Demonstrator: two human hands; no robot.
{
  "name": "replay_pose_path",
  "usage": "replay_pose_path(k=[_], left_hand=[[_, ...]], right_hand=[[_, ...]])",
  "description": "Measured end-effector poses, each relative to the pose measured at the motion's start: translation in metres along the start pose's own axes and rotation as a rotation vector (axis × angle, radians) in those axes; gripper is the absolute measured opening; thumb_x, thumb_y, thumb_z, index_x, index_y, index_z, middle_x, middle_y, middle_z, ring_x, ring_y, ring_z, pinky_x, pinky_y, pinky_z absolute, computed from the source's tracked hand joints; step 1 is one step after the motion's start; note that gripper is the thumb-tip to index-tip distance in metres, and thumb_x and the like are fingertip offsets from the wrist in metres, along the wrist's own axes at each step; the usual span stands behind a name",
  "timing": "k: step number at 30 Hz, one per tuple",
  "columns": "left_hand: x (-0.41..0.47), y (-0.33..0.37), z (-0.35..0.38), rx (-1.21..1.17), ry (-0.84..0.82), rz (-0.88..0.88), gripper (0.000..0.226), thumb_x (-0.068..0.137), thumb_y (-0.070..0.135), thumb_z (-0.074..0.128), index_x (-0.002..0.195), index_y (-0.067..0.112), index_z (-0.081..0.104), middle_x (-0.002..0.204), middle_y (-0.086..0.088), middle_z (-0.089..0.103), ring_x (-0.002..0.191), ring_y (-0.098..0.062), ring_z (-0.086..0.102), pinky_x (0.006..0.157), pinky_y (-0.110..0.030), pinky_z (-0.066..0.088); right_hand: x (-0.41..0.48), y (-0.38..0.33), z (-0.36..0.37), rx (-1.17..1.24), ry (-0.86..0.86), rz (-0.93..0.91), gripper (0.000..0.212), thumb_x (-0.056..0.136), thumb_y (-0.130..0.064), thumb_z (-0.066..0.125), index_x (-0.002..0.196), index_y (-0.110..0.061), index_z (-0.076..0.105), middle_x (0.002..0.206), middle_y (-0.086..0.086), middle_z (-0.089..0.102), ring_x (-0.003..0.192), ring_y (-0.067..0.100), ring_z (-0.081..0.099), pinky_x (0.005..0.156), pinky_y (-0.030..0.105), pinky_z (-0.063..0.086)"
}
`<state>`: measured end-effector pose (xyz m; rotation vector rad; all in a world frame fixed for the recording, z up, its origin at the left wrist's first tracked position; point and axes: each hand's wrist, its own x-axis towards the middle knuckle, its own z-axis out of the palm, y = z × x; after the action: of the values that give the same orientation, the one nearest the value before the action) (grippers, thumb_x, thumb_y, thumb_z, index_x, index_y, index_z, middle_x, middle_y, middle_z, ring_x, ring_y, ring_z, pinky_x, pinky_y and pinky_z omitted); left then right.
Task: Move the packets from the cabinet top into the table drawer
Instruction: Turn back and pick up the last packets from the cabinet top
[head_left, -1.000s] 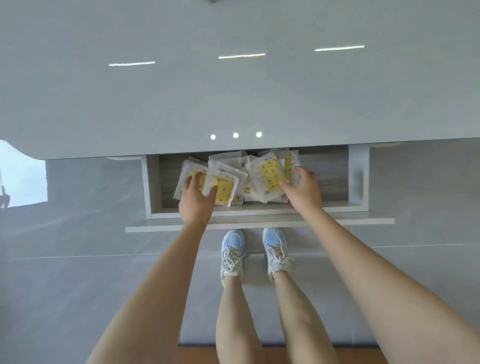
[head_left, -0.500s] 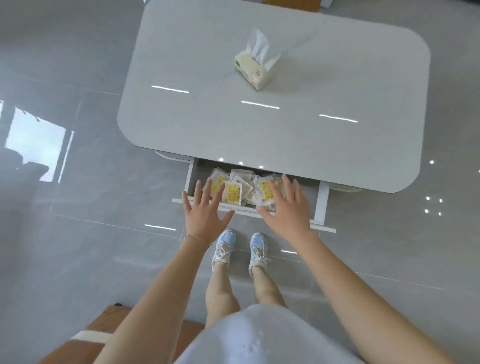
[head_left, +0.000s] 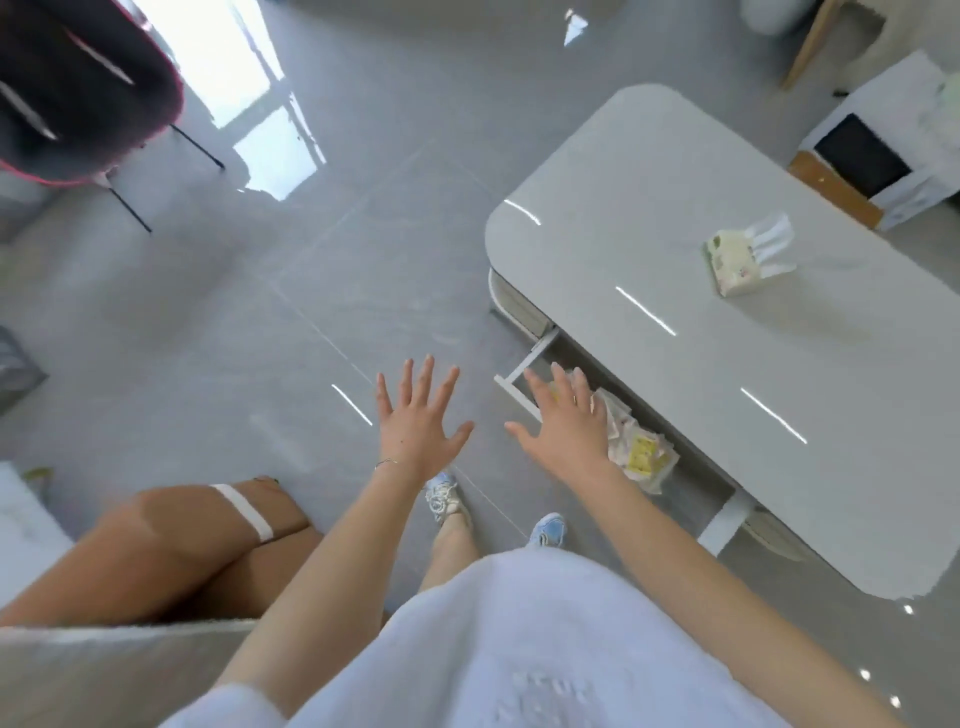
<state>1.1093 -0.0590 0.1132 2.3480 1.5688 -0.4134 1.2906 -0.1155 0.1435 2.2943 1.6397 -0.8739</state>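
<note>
Several clear packets (head_left: 638, 451) with yellow labels lie piled in the pulled-out drawer (head_left: 514, 375) of the grey table (head_left: 727, 364). My right hand (head_left: 563, 427) hovers over the drawer's left end, fingers spread, holding nothing, and hides part of the pile. My left hand (head_left: 418, 421) is open too, fingers apart, above the bare floor to the left of the drawer. No cabinet top shows in this view.
A tissue pack (head_left: 737, 260) sits on the table top. A brown wooden piece with a white strap (head_left: 171, 540) stands at my lower left. A dark chair (head_left: 78, 88) is at the far left, a white box (head_left: 883, 156) beyond the table.
Both hands came off the packets and out of the drawer, fingers now spread. I have stood up and turned left, so the table has swung to the right of the view.
</note>
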Motion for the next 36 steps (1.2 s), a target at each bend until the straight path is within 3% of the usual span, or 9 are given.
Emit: replay_pose_path(k=[18,26,31,36], left_hand=[[0.002,-0.305,-0.051,-0.159,0.099,-0.499,0.074,0.091,0.063,0.029,0.15,0.035,-0.005,0.161,-0.002,-0.005,0.147,-0.027,-0.006,0.114,-0.055,-0.008],[0.025,-0.444,-0.053,-0.244,0.109,-0.729,0.075,0.09,0.063,0.034,0.15,0.037,-0.001,0.161,0.0,-0.002,0.147,-0.026,-0.004,0.112,-0.06,-0.006],[0.02,-0.532,-0.063,-0.368,0.126,-0.934,0.074,0.089,0.062,0.036,0.15,0.037,0.003,0.161,0.001,0.001,0.148,-0.026,-0.003,0.112,-0.058,-0.009],[-0.013,-0.605,-0.058,-0.515,0.188,-1.209,0.077,0.087,0.061,0.046,0.15,0.037,0.01,0.16,0.001,0.007,0.148,-0.026,0.0,0.112,-0.058,-0.009]], right_hand=[[0.127,-0.351,-0.034,-0.412,-0.089,-0.468,0.076,0.09,-0.058,0.043,0.152,-0.034,0.007,0.161,0.002,0.001,0.148,0.029,-0.005,0.117,0.05,0.007],[0.201,-0.52,-0.031,-0.55,-0.132,-0.672,0.071,0.093,-0.056,0.041,0.152,-0.035,0.008,0.161,0.003,0.003,0.147,0.029,0.003,0.116,0.048,0.011],[0.234,-0.644,-0.037,-0.656,-0.167,-0.857,0.07,0.093,-0.056,0.038,0.152,-0.035,0.007,0.161,0.003,0.004,0.148,0.028,0.0,0.117,0.047,0.011],[0.24,-0.77,-0.027,-0.7,-0.179,-1.01,0.068,0.094,-0.055,0.038,0.152,-0.036,0.008,0.16,0.003,0.01,0.147,0.027,0.006,0.112,0.043,0.021]])
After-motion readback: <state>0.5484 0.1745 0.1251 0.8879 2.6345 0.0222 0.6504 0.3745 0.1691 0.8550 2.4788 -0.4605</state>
